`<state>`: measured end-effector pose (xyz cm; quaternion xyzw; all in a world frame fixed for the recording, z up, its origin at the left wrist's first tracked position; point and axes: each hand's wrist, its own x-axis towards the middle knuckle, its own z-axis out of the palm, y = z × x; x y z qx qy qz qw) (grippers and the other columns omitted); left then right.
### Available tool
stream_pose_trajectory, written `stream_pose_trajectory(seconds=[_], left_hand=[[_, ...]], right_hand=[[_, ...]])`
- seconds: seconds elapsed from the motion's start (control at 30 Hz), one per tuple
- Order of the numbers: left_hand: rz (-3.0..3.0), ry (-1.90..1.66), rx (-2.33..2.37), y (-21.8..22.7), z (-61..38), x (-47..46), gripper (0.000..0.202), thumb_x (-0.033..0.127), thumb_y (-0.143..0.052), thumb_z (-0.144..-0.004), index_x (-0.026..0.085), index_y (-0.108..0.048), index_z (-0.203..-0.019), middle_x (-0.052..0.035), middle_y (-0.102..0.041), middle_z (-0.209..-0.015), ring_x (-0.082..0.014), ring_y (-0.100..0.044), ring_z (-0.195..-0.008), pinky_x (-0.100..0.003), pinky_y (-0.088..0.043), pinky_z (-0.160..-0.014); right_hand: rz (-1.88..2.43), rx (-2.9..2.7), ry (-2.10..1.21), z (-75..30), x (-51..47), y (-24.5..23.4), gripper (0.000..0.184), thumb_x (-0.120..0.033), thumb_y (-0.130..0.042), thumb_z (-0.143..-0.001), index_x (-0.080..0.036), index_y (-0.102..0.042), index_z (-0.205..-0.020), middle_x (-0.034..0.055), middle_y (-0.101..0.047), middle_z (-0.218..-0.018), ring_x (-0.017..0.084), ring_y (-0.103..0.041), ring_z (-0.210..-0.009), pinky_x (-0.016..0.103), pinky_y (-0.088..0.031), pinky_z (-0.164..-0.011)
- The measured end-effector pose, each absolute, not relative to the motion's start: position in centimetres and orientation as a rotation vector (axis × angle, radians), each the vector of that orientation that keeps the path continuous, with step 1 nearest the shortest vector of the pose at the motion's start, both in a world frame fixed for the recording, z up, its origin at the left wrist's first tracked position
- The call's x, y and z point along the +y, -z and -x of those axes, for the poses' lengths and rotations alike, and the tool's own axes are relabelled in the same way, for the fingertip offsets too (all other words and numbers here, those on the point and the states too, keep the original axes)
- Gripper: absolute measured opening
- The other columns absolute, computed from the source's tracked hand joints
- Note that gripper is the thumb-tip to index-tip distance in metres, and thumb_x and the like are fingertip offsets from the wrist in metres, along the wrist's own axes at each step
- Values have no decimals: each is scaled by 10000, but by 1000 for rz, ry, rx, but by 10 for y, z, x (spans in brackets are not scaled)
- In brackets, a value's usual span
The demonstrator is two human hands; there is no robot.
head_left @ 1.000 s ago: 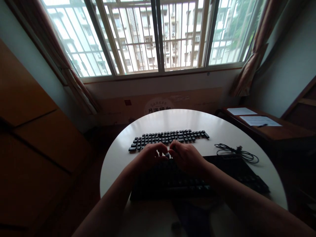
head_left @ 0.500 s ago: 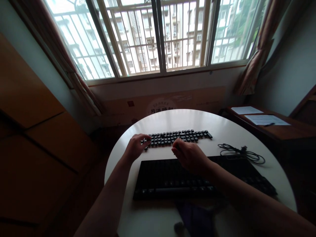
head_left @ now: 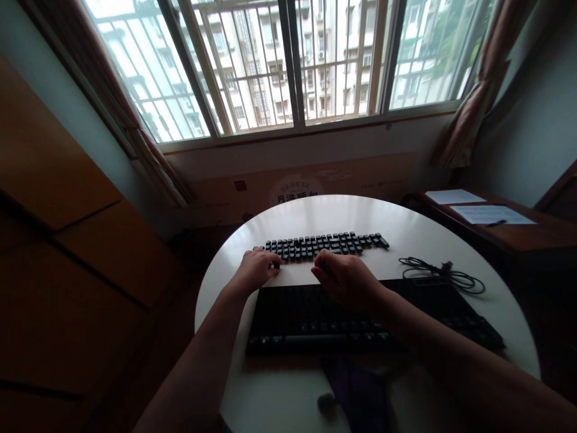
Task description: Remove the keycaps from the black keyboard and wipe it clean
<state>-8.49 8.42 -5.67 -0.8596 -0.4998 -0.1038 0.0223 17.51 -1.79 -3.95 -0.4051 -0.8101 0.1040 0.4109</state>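
Dark keycaps (head_left: 311,246) stand in rows on the white round table (head_left: 360,213). At the left end of these rows, my left hand (head_left: 255,270) is closed, thumb and fingers pinching a single keycap (head_left: 274,264) at the table top. My right hand (head_left: 349,278) is closed in a fist-like grip above the back edge of a black keyboard (head_left: 288,310); what its fingers hold is hidden. Most of the keyboard's upper part is dark and shows no keycaps I can make out, while its front rows still bear caps.
A coiled black cable (head_left: 444,273) lies behind the keyboard's right side. Near the front edge are a dark purple cloth-like piece (head_left: 360,394) and a small dark brush-like object (head_left: 326,402). Papers (head_left: 493,214) and a pen (head_left: 496,223) lie on a brown side table.
My left hand has shifted down and slightly right, from the left end of the keycap rows to the keycap in front of them. My right hand stays almost in place.
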Motion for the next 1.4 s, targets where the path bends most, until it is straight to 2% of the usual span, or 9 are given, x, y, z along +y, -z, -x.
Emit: stream_pose_trajectory(seconds=[0.23,0.7,0.83,0.97,1.1,1.3,1.4], left_hand=[[2680,362,-1536,58,88,86,259,222,-681,-739,317,-778,-960,20,-779,-968,-249,-614,-965,-360,-433,-920],[2612,440,-1570,55,91,89,271,198,-696,-752,281,-772,-999,-22,-770,-1030,-270,-632,-996,-383,-464,-905],[2595,651,-1462,44,86,77,224,188,-684,-792,232,-764,-998,-51,-755,-1011,-259,-628,-958,-383,-473,-899],[2623,825,-1265,34,62,53,150,233,-645,-873,217,-750,-979,-61,-729,-1012,-241,-614,-961,-390,-468,-907],[2885,731,-1005,39,39,38,109,240,-630,-892,205,-731,-911,-50,-710,-977,-222,-616,-940,-366,-470,-892],[3091,647,-1086,59,33,43,47,232,-676,-847,210,-713,-867,-32,-670,-964,-191,-617,-891,-285,-475,-773],[3123,682,-1102,65,34,47,77,265,-669,-858,199,-706,-841,-29,-654,-934,-171,-609,-838,-265,-462,-734]], right_hand=[[1007,-2036,-254,-176,-18,41,159,-343,-537,-959,-201,-561,-891,-41,-556,-591,93,-414,-439,223,-285,-515],[1007,-2047,-261,-175,-19,41,178,-353,-537,-959,-193,-561,-884,-52,-514,-562,89,-394,-445,227,-277,-521],[975,-1981,-418,-173,-21,41,174,-340,-522,-967,-195,-542,-873,-56,-481,-558,96,-395,-464,228,-286,-517],[854,-1915,-693,-167,-25,42,195,-353,-519,-976,-195,-524,-862,-39,-521,-605,108,-448,-519,223,-338,-532],[725,-1957,-898,-158,-33,47,215,-351,-525,-978,-188,-520,-839,-31,-543,-619,110,-470,-546,229,-375,-564],[696,-2058,-898,-151,-35,60,217,-310,-571,-946,-177,-527,-780,-35,-508,-640,104,-456,-577,234,-366,-589],[709,-2030,-897,-150,-34,65,225,-313,-551,-953,-178,-521,-776,-27,-521,-656,117,-482,-611,245,-382,-621]])
